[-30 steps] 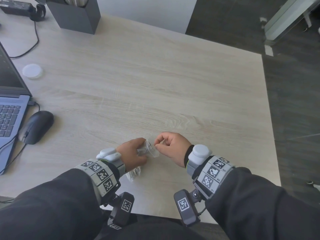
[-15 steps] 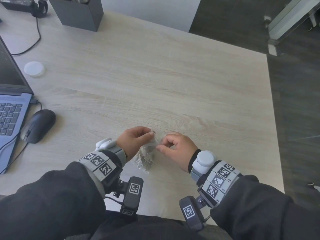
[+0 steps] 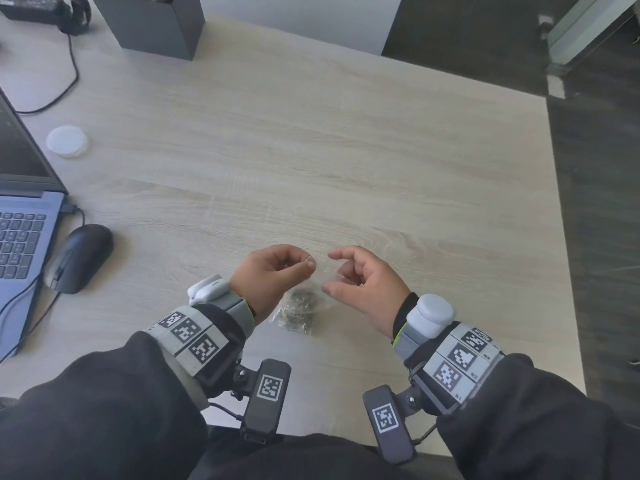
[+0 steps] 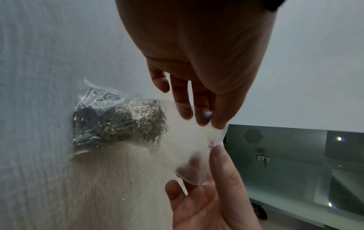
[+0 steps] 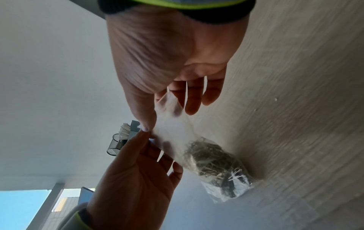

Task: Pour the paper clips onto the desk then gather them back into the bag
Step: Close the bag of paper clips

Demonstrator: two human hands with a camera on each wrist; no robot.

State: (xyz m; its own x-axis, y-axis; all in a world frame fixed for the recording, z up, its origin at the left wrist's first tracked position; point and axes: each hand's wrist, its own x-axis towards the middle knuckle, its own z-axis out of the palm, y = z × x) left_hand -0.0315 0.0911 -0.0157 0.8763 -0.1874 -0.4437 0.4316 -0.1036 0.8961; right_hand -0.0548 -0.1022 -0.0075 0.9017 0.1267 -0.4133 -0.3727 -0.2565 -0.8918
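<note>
Hanging between two hands at the near edge of the table (image 3: 346, 133): one clear bag (image 4: 189, 140), its upper film nearly invisible in the head view. Left hand (image 3: 273, 275): thumb and forefinger pinched on the bag's top edge, other fingers loosely curled. Right hand (image 3: 363, 289): grip likewise a thumb-and-finger pinch on the opposite side of the top edge, remaining fingers spread. Whether the bag's mouth is sealed cannot be told. Paper clips (image 3: 299, 311): silver, massed in the bag's bottom, which rests on the table at 6 o'clock from the hands; count not legible, lower corner partly hidden by the left wrist in the head view. At 9 o'clock, well apart: black mouse (image 3: 78, 258); laptop (image 3: 20, 216), cut off by the frame. At 10 o'clock: small white round lid (image 3: 67, 141). At 11 o'clock, far edge: dark organiser box (image 3: 156, 26), top cut off; black power adapter (image 3: 31, 6) with trailing cable.
</note>
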